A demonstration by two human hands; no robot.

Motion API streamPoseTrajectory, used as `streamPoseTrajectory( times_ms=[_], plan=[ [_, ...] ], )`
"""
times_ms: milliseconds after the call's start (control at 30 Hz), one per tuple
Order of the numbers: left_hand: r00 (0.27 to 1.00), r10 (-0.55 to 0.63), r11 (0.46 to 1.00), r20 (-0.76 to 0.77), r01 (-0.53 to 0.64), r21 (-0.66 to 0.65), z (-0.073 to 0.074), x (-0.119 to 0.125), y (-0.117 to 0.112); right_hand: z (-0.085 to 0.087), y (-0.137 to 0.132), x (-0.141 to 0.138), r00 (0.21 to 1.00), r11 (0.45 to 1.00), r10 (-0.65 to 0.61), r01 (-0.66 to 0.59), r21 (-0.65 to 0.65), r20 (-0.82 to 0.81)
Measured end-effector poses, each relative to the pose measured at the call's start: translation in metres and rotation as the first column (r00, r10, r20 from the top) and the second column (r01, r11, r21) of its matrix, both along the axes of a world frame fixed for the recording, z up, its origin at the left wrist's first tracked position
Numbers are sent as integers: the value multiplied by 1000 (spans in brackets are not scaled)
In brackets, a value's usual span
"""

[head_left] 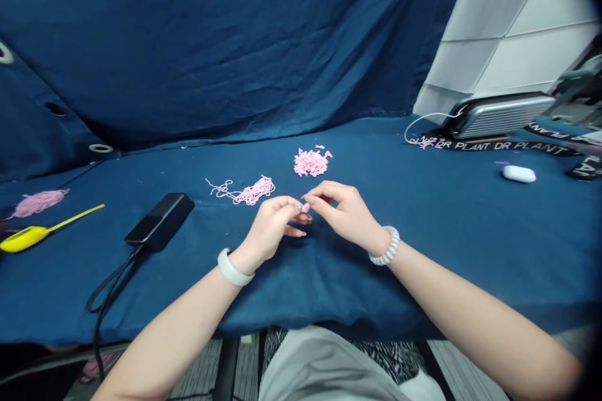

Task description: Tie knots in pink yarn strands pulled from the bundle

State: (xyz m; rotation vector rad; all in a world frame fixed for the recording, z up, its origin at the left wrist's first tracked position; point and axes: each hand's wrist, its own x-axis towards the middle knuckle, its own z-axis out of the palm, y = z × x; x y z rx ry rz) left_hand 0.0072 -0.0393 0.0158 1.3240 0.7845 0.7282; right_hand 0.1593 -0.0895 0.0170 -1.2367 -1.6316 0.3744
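Observation:
My left hand and my right hand meet above the front of the blue-covered table. Between their fingertips is a small pink piece of yarn, pinched by the left thumb and forefinger. The right thumb and forefinger close on its upper end; their tips partly hide it. Behind the hands lies a heap of small pink yarn pieces. Left of that heap, a loose bundle of pink yarn trails thin strands toward the left.
At left are a black box-shaped device with a cable, a yellow-handled tool and more pink yarn. A silver ribbed case, a lettered black strap and a white earbud case lie at right. Blue cloth hangs behind.

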Motion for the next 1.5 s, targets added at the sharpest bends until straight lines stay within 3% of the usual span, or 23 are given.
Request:
streamPoseTrajectory(
  times_ms=[167, 400, 533, 667, 767, 833, 900, 933, 1000, 1033, 1067, 1100, 1133, 1200, 1267, 1400, 1500],
  plan=[
    [1000, 13, 999, -12, -12, 35, -2, 2, 0, -3, 3, 1, 993, 995, 92, -94, 24, 73],
    [998, -8, 1000, -57, 8, 10, -2, 4, -1, -8, 6, 10, 978, 987, 107, -126, 97, 182],
    [997, 27, 1000, -66, -28, -6, -4, 6, -1, -12, 17, 15, 965, 979, 48, -96, 180, 256],
    [994, 104, 993, -24, -105, -61, -10, 7, 1, -9, 71, 32, 928, 975, 38, -115, 188, 372],
    [995, 101, 994, -23, -102, -42, -15, 7, 5, -11, 124, 49, 901, 958, -243, 165, 234, 360],
    [992, 99, 993, -72, -94, 72, -18, 4, 11, -21, 150, 57, 829, 928, -373, 326, 181, 418],
    [977, 145, 943, -156, -88, 321, -22, -1, 25, -34, 164, 62, 820, 935, -353, 326, 139, 450],
    [958, 198, 874, -205, -78, 479, -24, -4, 34, -41, 167, 63, 827, 941, -335, 313, 125, 452],
    [875, 375, 648, -306, -11, 762, -29, -12, 58, -51, 165, 63, 843, 943, -331, 311, 119, 423],
    [808, 477, 544, -345, 36, 838, -32, -16, 70, -53, 161, 61, 846, 943, -332, 305, 132, 418],
    [735, 561, 481, -381, 85, 872, -35, -20, 82, -54, 156, 59, 846, 945, -327, 290, 152, 420],
    [655, 620, 461, -432, 141, 876, -39, -22, 92, -54, 151, 55, 841, 950, -310, 252, 186, 444],
    [575, 651, 474, -495, 201, 857, -44, -24, 101, -53, 146, 50, 834, 955, -284, 202, 218, 473],
    [443, 643, 553, -625, 296, 779, -54, -26, 112, -50, 140, 35, 828, 964, -220, 105, 243, 516],
    [371, 591, 615, -716, 368, 698, -61, -26, 116, -51, 139, 15, 830, 978, -144, 37, 204, 540],
    [345, 555, 618, -757, 437, 653, -64, -26, 116, -63, 155, -20, 854, 999, 0, -28, 46, 520],
    [350, 552, 620, -757, 436, 653, -64, -29, 117, -69, 172, -28, 886, 999, 48, -54, -1, 462]
  ],
)
